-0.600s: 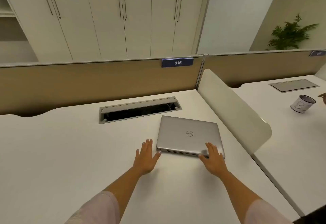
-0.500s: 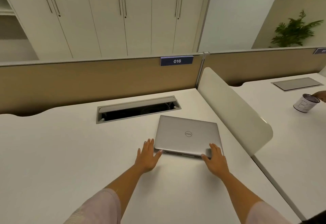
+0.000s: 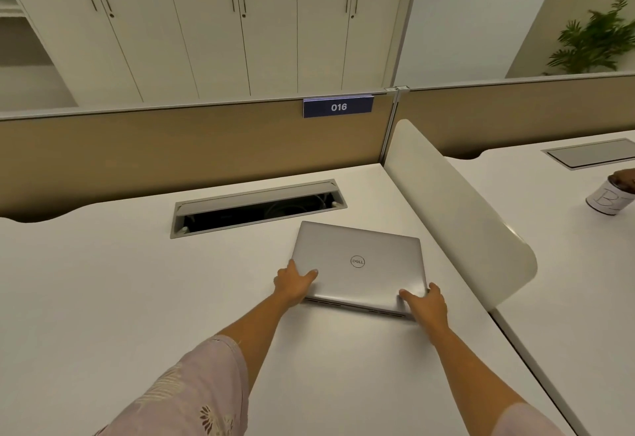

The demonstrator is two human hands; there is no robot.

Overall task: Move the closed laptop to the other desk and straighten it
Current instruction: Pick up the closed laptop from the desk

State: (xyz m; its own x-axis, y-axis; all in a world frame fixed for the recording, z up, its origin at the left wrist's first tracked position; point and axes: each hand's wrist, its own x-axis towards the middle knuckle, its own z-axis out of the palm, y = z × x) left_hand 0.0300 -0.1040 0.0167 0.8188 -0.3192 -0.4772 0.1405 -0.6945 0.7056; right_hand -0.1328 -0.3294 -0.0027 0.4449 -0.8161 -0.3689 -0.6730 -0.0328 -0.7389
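Observation:
A closed silver laptop (image 3: 359, 263) with a round logo lies on the white desk (image 3: 120, 298), slightly skewed, close to the divider. My left hand (image 3: 295, 282) grips its near left corner, thumb on the lid. My right hand (image 3: 426, 303) grips its near right corner, thumb on top. The laptop's near edge looks slightly raised off the desk. The other desk (image 3: 567, 263) lies to the right, past the divider.
A rounded white divider panel (image 3: 460, 215) stands between the two desks. An open cable tray (image 3: 257, 208) is set in the desk behind the laptop. On the right desk stands a white mug (image 3: 608, 198) with another person's hand (image 3: 627, 174) at it. A beige partition runs along the back.
Both hands went from lying flat at the laptop's near edge to closing on its near corners. The left hand moved onto the lid's left corner.

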